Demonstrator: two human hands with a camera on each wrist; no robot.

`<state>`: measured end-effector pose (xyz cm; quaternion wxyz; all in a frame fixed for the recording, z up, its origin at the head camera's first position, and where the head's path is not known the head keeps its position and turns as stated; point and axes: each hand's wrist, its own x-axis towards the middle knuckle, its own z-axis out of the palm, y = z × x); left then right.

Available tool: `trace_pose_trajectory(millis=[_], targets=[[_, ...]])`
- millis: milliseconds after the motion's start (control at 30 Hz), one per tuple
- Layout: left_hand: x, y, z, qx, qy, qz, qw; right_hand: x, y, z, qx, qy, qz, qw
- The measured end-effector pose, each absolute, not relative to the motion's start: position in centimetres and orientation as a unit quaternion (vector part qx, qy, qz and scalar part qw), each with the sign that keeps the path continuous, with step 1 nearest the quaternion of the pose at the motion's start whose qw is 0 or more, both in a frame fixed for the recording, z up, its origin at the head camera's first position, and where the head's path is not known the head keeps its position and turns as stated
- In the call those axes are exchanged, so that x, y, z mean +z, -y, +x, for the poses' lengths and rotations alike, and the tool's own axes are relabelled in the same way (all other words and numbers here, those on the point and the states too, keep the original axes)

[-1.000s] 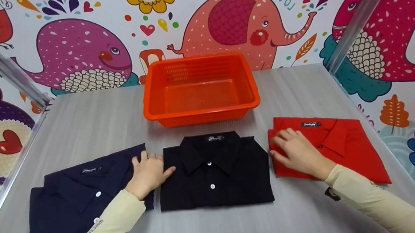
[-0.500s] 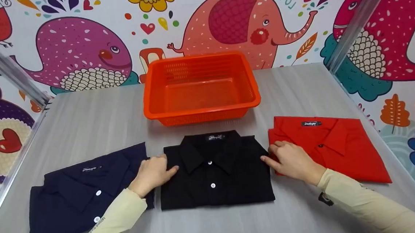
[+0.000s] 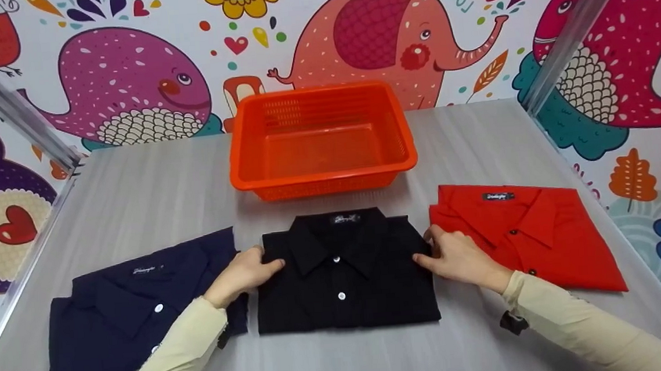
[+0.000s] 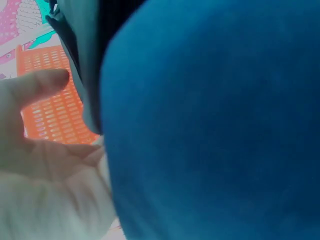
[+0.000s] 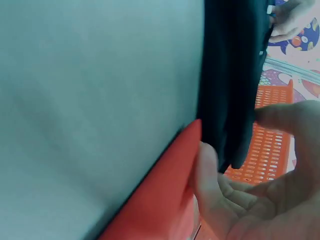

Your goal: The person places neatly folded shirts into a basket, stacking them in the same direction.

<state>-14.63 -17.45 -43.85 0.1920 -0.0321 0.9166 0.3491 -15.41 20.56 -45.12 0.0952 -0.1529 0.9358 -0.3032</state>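
A folded black polo shirt (image 3: 340, 278) with white buttons lies flat in the middle. On its left side edge is my left hand (image 3: 243, 273), thumb over the cloth and fingers at the border. My right hand (image 3: 463, 259) grips the opposite edge, its thumb on top. In the right wrist view, the black shirt (image 5: 235, 90) stands between that thumb and the fingers. The left fingertips are hidden behind cloth in the left wrist view. A folded navy shirt (image 3: 120, 334) lies left, partly under my left forearm. A folded red shirt (image 3: 578, 238) lies right, beside my right hand.
An orange plastic basket (image 3: 324, 180) with perforated walls stands behind the black shirt. The grey table (image 3: 342, 359) ends at a wall (image 3: 257, 57) printed with cartoon animals. Metal posts (image 3: 576, 34) rise at both back corners.
My right hand has moved left off the red shirt to the black shirt's right edge. My left hand has shifted slightly right from the navy shirt onto the black shirt's left edge.
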Motion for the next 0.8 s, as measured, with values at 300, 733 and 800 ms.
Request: trace_pose_trajectory(millis=[300,733,800], targets=[[-43.8,17.2,-14.4,0.358,-0.905,-0.027,0.229,-44.9,-21.1,-14.6,-0.578,-0.775,0.021,0.256],[-43.9,16.7,-14.2,0.392,-0.888,-0.015,0.239,-45.3,-20.0,-14.4,-0.582,-0.755,0.047,0.297],[-43.9,16.6,-14.2,0.408,-0.883,-0.01,0.234,-45.4,-20.0,-14.4,-0.593,-0.745,0.047,0.302]])
